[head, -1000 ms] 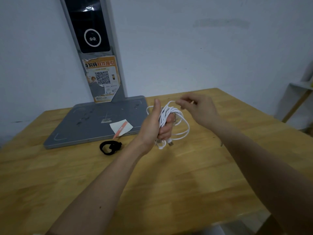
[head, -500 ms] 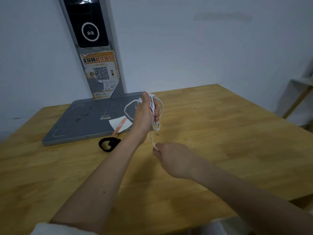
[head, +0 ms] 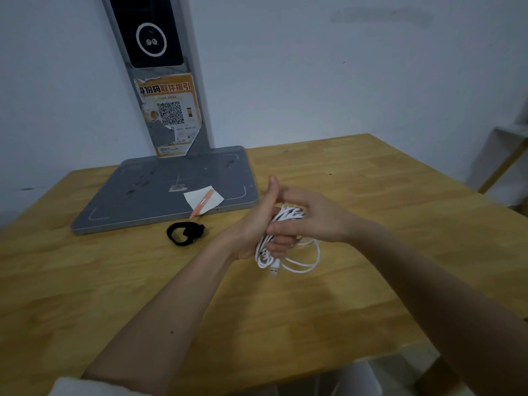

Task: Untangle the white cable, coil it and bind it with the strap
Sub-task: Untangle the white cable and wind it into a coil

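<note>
White cable (head: 288, 215) is bunched in the left hand (head: 257, 227), fingers wrapped round the loops above the table (head: 371, 181); right hand (head: 311, 218) pinches them too. Looks light, floppy and springy, so I'd grip mid-bundle. Black strap (head: 184, 234) lies untouched just left, by the grey base (head: 160, 195).

The right hand (head: 314, 221), which half a second ago was low and near, pulling a strand of the white cable (head: 288, 252) taut, has come back up against the left hand (head: 257, 227). A slack loop and USB plug (head: 274, 270) now hang below that grip.
</note>
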